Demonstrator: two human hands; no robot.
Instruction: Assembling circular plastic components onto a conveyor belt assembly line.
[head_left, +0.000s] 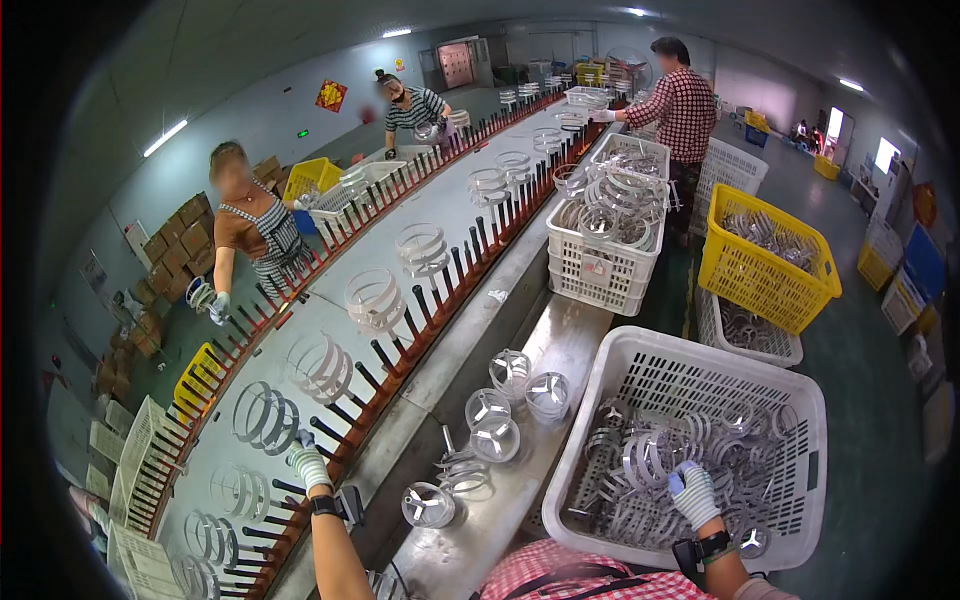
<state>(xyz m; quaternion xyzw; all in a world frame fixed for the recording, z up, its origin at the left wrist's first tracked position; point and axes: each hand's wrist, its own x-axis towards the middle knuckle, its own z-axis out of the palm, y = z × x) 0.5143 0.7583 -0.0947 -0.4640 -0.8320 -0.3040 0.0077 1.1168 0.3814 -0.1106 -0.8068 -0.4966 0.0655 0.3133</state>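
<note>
My left hand (310,466), in a striped glove, reaches over the row of posts on the near side of the conveyor. Its fingers close at the lower right end of a dark metal frame of stacked rings (265,418); the exact grip is partly hidden. My right hand (694,494), gloved alike, is down in a big white basket (590,385) among a heap of shiny ringed metal frames (655,458). Its fingers curl downward, and what lies in them is hidden.
Black-tipped posts (368,377) line both conveyor edges (330,290). Several ringed pieces (495,438) stand on the metal ledge between conveyor and basket. Beyond are a loaded white crate (600,275) and yellow crate (770,285). Co-workers (262,225) stand across the belt, another person (685,115) farther along.
</note>
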